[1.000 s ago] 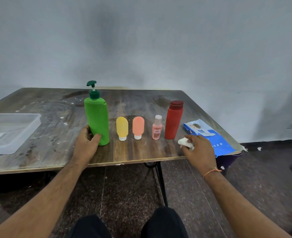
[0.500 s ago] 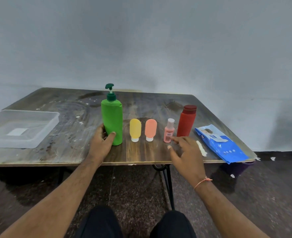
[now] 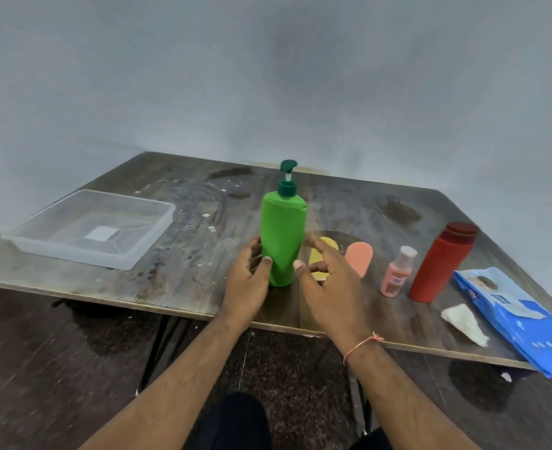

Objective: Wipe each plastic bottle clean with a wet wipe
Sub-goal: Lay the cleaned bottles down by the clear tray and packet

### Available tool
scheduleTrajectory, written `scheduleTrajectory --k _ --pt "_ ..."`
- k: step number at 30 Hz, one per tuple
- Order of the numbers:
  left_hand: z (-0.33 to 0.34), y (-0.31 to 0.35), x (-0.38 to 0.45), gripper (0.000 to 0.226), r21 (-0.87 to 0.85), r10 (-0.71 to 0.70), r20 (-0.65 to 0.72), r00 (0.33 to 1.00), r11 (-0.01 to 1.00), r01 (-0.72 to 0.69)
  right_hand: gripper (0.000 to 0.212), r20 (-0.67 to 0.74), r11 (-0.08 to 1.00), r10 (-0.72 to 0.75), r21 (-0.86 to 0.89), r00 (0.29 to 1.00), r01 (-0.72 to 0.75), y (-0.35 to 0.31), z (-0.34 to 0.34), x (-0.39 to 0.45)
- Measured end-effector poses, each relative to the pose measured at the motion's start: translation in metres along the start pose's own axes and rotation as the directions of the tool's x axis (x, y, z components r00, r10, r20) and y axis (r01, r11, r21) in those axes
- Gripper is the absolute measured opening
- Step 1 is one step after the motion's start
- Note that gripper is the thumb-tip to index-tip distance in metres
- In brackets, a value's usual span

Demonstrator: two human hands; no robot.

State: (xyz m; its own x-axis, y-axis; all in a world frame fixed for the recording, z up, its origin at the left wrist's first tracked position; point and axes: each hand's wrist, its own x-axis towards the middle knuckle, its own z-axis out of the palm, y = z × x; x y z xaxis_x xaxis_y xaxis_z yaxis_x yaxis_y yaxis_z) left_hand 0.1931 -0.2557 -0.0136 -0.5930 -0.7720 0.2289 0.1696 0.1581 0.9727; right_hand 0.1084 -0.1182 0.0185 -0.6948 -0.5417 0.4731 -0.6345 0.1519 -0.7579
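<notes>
1. Since 0.5 s ago the right hand has left the wipe and swung over to the tall green plastic pump bottle; the crumpled white wet wipe now lies on the worn wooden table, just beside the blue wipes pack.
2. Left hand is cupped on the green bottle's lower left side, thumb pressed to the front, fingers wrapped behind.
3. Right hand is empty, fingers spread and curled, thumb tip touching or nearly touching the bottle's lower right; can't tell if there's contact.
4. Green bottle stands upright near the front edge, mid-table. To its right, in a row: yellow squeeze tube (mostly hidden behind the right hand), peach squeeze tube, small pink bottle w/ white cap, red cylindrical bottle.
5. Clear plastic tray sits well apart on the left.
6. Handling, est.: smooth stiff plastic, prob. slippery once wet; tall w/ narrow base, so tippy. Weight depends on fill, can't tell.
7. Best hold: around the lower body w/ 1 hand, not the pump head, which looks thin and would likely plunge or twist.
</notes>
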Motion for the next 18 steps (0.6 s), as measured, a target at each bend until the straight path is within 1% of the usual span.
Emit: scheduleTrajectory --k 3,6,7,9,11,14,17,18 --pt "0.0 -0.002 0.0 0.038 0.004 0.059 0.026 0.998 0.998 -0.059 0.06 -0.014 0.999 0.037 0.011 0.999 -0.037 -0.009 0.008 0.013" --pt "-0.003 0.0 0.002 0.042 -0.065 0.071 0.046 0.996 0.996 -0.068 0.06 0.011 0.999 0.034 0.031 0.999 -0.035 -0.017 0.01 0.019" --pt "-0.005 0.004 0.004 0.043 -0.099 0.07 0.068 0.995 0.993 -0.063 0.061 0.022 0.999 0.046 0.027 0.999 -0.046 -0.018 0.008 0.023" --pt "-0.012 0.012 0.013 0.045 -0.133 0.085 0.137 0.987 0.989 -0.066 0.057 0.046 0.997 0.08 0.013 0.996 -0.081 -0.017 0.005 0.033" --pt "-0.02 0.021 0.024 0.053 -0.095 0.071 0.211 0.975 0.994 -0.052 0.058 0.091 0.991 0.131 -0.004 0.987 -0.131 -0.016 0.0 0.041" --pt "-0.027 0.035 0.045 0.063 -0.016 -0.064 0.29 0.955 0.997 0.072 0.064 0.159 0.985 0.159 -0.086 0.974 -0.146 -0.023 -0.012 0.059" --pt "-0.025 0.058 0.064 0.058 0.118 -0.123 0.335 0.934 0.989 0.088 0.062 0.22 0.966 0.152 -0.241 0.964 -0.097 -0.029 -0.032 0.079" --pt "-0.025 0.067 0.071 0.056 0.166 -0.149 0.352 0.924 0.981 0.095 0.063 0.258 0.951 0.175 -0.296 0.95 -0.094 -0.029 -0.041 0.086"
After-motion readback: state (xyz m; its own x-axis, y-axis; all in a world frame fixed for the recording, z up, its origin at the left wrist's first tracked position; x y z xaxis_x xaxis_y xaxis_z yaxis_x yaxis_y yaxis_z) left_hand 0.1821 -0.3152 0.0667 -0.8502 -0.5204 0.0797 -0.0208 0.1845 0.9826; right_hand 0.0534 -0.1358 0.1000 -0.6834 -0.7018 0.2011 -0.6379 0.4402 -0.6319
